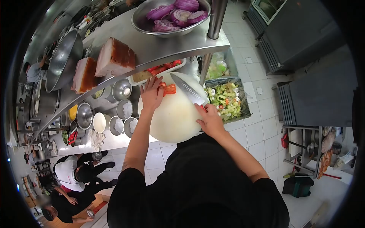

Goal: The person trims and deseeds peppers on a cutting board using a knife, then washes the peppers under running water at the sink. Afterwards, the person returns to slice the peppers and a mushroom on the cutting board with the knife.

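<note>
left hand (152, 94) spread on red pepper (170, 89) | right hand (211, 121) grips knife (189, 90) | bowl (171, 34): red onions (180, 16) | bin (247, 109): chopped greens (224, 99)

The onions (176, 17) are purple with pale streaks; the pepper (169, 89) is bright red. The board (175, 116) is creamy white, the knife (186, 88) silver with a red handle, the bench (142, 143) silvery grey.

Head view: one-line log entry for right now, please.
left hand: fingers spread at red pepper | right hand: gripping knife | blade: over cutting board | shelf: bowl of onions
</note>
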A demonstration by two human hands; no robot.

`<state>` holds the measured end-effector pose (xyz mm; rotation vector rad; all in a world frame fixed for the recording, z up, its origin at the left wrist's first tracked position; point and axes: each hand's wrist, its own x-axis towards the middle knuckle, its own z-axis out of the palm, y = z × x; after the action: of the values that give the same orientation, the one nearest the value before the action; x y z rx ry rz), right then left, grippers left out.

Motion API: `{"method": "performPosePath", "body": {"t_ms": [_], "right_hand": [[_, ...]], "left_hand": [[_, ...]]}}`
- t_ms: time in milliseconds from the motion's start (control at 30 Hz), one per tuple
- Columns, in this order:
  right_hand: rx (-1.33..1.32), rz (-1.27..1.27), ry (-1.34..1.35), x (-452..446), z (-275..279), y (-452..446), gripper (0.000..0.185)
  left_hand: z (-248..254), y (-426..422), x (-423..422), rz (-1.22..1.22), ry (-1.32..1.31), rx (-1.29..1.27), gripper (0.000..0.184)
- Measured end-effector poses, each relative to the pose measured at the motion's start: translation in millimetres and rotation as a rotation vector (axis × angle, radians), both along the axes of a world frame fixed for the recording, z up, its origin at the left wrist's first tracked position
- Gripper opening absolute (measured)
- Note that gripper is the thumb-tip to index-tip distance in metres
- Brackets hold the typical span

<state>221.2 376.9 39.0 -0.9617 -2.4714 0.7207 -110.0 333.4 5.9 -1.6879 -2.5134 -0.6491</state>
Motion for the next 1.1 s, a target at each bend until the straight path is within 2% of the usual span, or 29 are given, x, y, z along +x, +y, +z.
{"method": "performPosePath", "body": {"t_ms": [33,100,167,200,267,367,433,533,700,767,800,867,900,933,967,1033,1100], "right_hand": [[0.029,0.038,-0.088,-4,-5,-2,0.055],[0.003,0.019,-0.069,-1,-10,1,0.052],[-0.253,0.030,-0.102,14,4,2,0.047],[-0.280,0.018,0.000,22,5,0,0.044],[-0.364,-0.033,0.004,35,11,-8,0.042],[-0.490,-0.099,0.003,43,17,-16,0.038],[-0.644,-0.122,-0.140,48,23,-17,0.040],[-0.591,-0.101,-0.136,64,9,-15,0.039],[-0.658,-0.033,-0.221,76,22,1,0.032],[-0.661,-0.028,-0.181,80,21,4,0.029],[-0.664,-0.023,-0.170,82,19,6,0.028],[-0.449,-0.008,-0.129,86,11,4,0.025],[-0.461,0.010,-0.139,87,10,5,0.025],[-0.384,0.027,-0.202,87,10,6,0.024],[-0.304,0.045,-0.260,85,8,8,0.023],[-0.271,0.108,-0.315,80,2,11,0.020],[-0.160,0.161,-0.149,66,5,13,0.019]], "left_hand": [[4,2,0,-0.016,0.035,0.045,0.046],[19,17,-9,-0.042,0.072,0.096,0.043],[35,53,-34,-0.050,-0.368,-0.082,0.047],[31,80,-37,-0.013,-0.239,-0.046,0.040],[31,127,-42,-0.010,-0.149,-0.024,0.040],[17,198,-39,0.005,-0.113,-0.117,0.039],[7,222,-31,0.028,-0.103,-0.188,0.039],[2,225,-35,0.028,-0.157,-0.149,0.038],[20,154,-55,-0.098,-0.582,0.173,0.038],[25,100,-26,-0.152,-0.773,0.210,0.038],[40,63,8,-0.059,-0.793,0.093,0.041],[21,-25,65,-0.162,-0.712,0.147,0.054],[27,-59,94,-0.110,-0.514,0.044,0.055],[24,-88,113,-0.052,-0.442,-0.048,0.059],[10,-110,126,-0.014,-0.460,-0.026,0.062],[8,-128,142,-0.047,-0.335,0.170,0.060],[10,-132,155,-0.036,-0.327,0.216,0.056]]}}
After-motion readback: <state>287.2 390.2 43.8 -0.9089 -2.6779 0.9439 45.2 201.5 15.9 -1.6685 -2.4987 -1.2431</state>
